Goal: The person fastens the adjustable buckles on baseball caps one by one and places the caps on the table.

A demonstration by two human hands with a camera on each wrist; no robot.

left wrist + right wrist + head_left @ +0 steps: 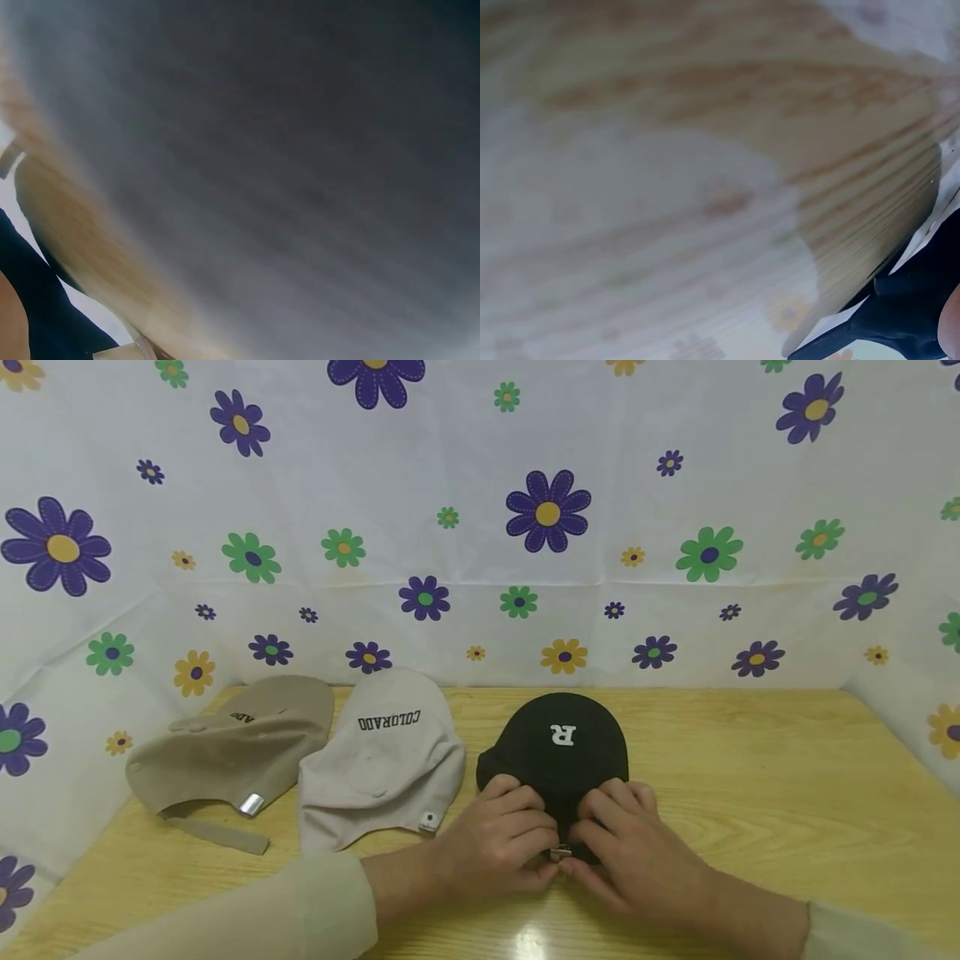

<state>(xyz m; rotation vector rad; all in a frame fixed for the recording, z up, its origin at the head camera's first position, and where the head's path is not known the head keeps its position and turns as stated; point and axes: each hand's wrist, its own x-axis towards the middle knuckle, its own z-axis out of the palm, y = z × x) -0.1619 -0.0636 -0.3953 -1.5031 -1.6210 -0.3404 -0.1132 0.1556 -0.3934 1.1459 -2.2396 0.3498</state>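
Observation:
A black baseball cap [564, 727] with a white letter R lies right of the middle of the table. My left hand [495, 839] grips the left side of its back opening, and my right hand [637, 843] grips the right side. Between the thumbs sits a small metal buckle [560, 853] at the back of the cap; the fingers partly cover the strap. In the right wrist view, dark fabric [907, 319] shows at the lower right beside a bit of skin. A blurred grey surface fills most of the left wrist view.
A light grey cap [375, 756] lettered COLORADO lies left of the black one. Beyond it is a khaki cap [232, 752] with its strap [217, 833] hanging loose. The wooden table [750, 777] ends at a flowered cloth backdrop [480, 468].

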